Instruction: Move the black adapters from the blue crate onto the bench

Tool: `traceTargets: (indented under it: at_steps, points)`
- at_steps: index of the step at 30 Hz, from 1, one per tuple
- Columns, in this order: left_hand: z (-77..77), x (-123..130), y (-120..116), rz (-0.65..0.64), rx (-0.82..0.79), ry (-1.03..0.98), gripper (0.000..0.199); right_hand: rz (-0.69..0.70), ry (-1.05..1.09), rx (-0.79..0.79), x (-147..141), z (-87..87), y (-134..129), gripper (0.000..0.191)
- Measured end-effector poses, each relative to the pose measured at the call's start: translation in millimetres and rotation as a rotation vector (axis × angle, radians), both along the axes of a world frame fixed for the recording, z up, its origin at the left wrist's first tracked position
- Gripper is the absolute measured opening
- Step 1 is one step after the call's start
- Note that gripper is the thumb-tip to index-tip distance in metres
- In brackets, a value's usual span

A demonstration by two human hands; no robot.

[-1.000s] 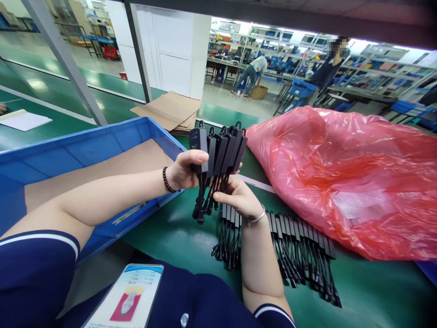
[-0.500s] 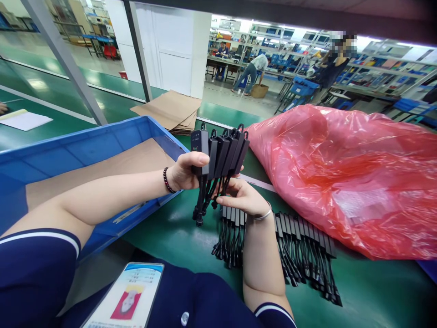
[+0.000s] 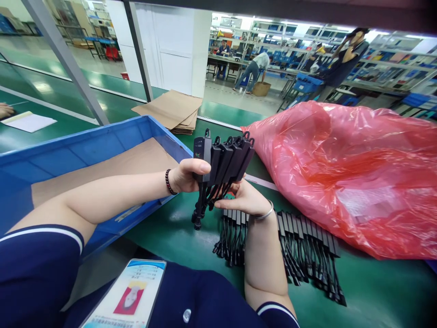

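Observation:
Several slim black modules with cables (image 3: pixel 225 159) are fanned side by side above the table, wire loops at their tops and plugs hanging below. My left hand (image 3: pixel 187 175) is closed on the left end of this bunch, thumb across the front module. On the other side, my right hand (image 3: pixel 244 198) holds the bunch from below, its thumb beside the cables and its other fingers partly hidden behind them. More black modules (image 3: pixel 307 228) lie in a row on the green table (image 3: pixel 191 255), beneath and to both sides of my right forearm.
To the left stands a blue bin (image 3: pixel 102 136) with a brown cardboard sheet (image 3: pixel 119 159) inside. Flat cardboard sheets (image 3: pixel 170 109) are stacked behind it. A large red plastic bag (image 3: pixel 341 168) covers the right side. A notepad (image 3: pixel 30 122) lies near another person's hand (image 3: pixel 6 110).
The held bunch sits slightly lower and farther right in view, still in both hands. In the background, a standing person has shifted right.

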State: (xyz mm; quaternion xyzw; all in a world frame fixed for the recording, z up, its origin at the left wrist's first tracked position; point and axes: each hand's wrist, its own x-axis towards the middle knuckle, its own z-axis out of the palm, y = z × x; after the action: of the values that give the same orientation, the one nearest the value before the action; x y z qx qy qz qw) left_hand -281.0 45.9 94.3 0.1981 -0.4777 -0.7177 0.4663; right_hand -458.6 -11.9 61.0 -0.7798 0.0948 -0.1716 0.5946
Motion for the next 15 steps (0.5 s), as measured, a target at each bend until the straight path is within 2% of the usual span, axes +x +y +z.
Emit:
traceTargets:
  at_steps: [3,6,9,12,13,15]
  points:
    - [0.3,3,-1,0.012,-0.021,0.028,0.050,0.052,0.021,-0.055,1,-1.3,-2,0.026]
    - [1.0,5,-4,0.014,-0.013,0.049,0.052,0.042,0.111,-0.141,5,-0.9,-3,0.028]
    - [4.4,6,-7,0.032,0.000,0.050,0.058,0.056,0.085,-0.182,9,0.4,-1,0.038]
    - [8.1,4,-7,0.049,-0.013,0.069,0.063,0.018,-0.019,-0.112,13,0.7,2,0.055]
    - [8.8,4,-7,0.051,-0.015,0.076,0.064,0.012,-0.032,-0.070,14,0.5,3,0.054]
    - [8.8,4,-7,0.075,-0.001,0.091,0.062,0.057,-0.012,-0.002,15,0.1,4,0.040]
